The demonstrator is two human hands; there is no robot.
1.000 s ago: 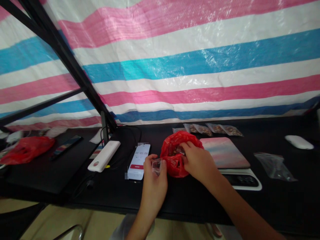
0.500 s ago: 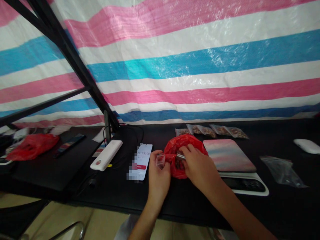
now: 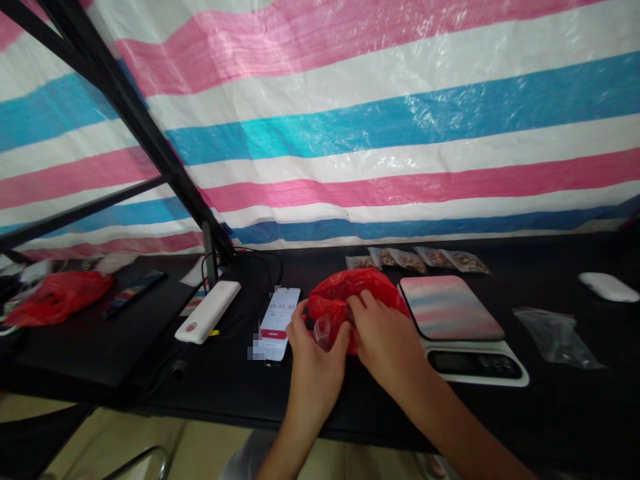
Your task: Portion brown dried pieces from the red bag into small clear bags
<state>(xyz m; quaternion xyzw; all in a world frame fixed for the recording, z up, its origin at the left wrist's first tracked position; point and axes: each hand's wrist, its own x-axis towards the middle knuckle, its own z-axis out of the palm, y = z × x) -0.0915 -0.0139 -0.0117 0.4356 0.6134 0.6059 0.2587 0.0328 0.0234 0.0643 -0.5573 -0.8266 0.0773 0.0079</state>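
Observation:
A red plastic bag [image 3: 373, 283] stands on the black table with its mouth gathered open in front of me. My left hand [image 3: 317, 347] is closed at its left side, thumb and fingers around a small clear plastic piece [image 3: 323, 329], probably a little bag; red plastic lies against these fingers. My right hand [image 3: 383, 337] reaches over the red bag's near edge with its fingers bent into the mouth. Its fingertips, and whatever they grip, are hidden. Both hands are close together, nearly touching.
A kitchen scale [image 3: 453, 310] stands right of the red bag. Several filled clear bags [image 3: 407, 260] lie behind. A flat clear bag [image 3: 557, 337] and a white mouse [image 3: 607, 287] are farther right. Left are a phone [image 3: 280, 320] showing a timer and a white power bank [image 3: 207, 311].
My right fingers have gone deeper into the red bag, and the shiny piece they held is now out of sight. The bag's left edge has folded over towards my left hand.

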